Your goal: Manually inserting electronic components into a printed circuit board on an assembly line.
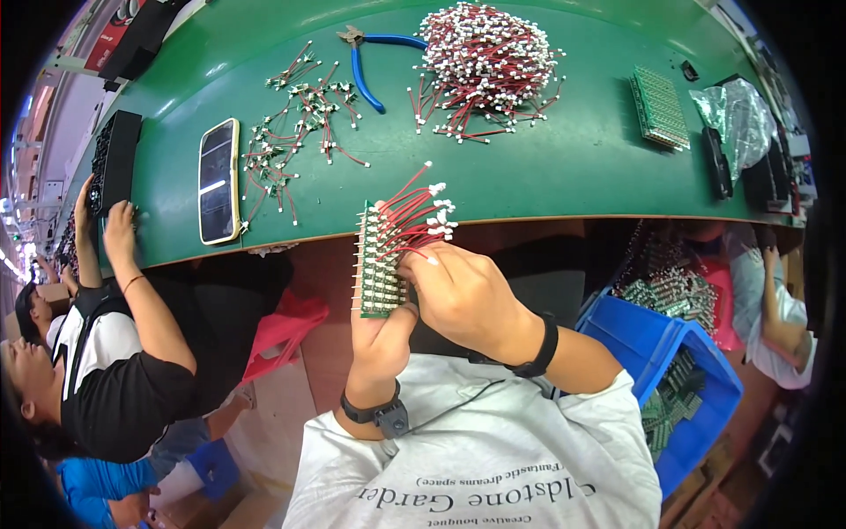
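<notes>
one green table [573, 181] curves across the workroom, its near edge just beyond the person's hands. one co-worker in a black-and-white top sits at the left, both hands at one black tray [117, 159]. below the table's edge, to the right, stands one blue bin [621, 339] with green boards inside, too many to count. one heap of red leads [485, 62] with white connectors lies near the far edge, also past counting.

the left hand [381, 346] grasps one green board [377, 280] by its lower end, thumb along the near side; the board stands upright above that palm. the right hand [458, 286] is bent against the board's right side, fingers at its wires [412, 213]; whether it pinches one i cannot tell.

one phone [218, 181] lies at the left, one stack of green boards [661, 110] at the right, and one pair of blue-handled pliers [357, 70] touches the heap.
</notes>
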A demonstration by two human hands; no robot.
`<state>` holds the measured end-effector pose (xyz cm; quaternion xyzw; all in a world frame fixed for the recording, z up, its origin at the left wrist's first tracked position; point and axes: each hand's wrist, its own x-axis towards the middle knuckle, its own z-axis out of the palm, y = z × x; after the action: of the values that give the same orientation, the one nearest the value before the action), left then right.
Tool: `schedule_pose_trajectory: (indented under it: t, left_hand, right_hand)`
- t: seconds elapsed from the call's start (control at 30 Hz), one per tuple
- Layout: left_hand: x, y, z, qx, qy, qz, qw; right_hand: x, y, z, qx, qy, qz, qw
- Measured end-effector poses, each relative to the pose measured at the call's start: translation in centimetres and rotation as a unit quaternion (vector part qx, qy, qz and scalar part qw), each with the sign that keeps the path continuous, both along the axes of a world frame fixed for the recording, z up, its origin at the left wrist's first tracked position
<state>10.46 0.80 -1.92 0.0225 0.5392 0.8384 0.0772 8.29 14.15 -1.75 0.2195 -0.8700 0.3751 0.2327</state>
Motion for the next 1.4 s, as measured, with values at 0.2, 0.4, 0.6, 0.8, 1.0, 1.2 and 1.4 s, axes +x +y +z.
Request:
schedule_pose_trajectory:
  t: [0.2,0.4,0.6,0.8,1.0,1.2,1.4]
  left_hand:
    - [-0.5,-1.0,0.2,0.068,-0.003,0.026,0.997]
    - [-1.1,-2.8,-0.5,0.113,0.069,0.069,0.989]
    - [-1.3,-2.7,-0.3,0.144,0.065,0.076,0.984]
    - [-1.4,-2.2,0.5,0.153,0.026,0.106,0.982]
    - [-1.6,-1.9,-0.1,0.220,0.023,0.056,0.974]
    - [-1.6,-0.6,0.1,0.222,0.014,0.035,0.974]
    - [-1.2,0.3,0.5,0.164,0.011,0.029,0.986]
  right_hand:
    - [-2.2,1.5,2.6,-0.047,-0.030,0.067,0.996]
    - [-8.7,5.5,2.8,0.033,0.004,-0.064,0.997]
    - [-10.7,5.3,0.9,0.106,0.017,-0.090,0.990]
    - [-9.7,5.8,3.2,-0.064,0.042,-0.012,0.997]
    - [-1.6,4.0,6.1,-0.218,-0.118,0.153,0.957]
    - [0.2,2.1,2.2,-0.177,-0.123,0.097,0.972]
    - [-0.1,1.8,0.6,-0.162,-0.126,0.072,0.976]
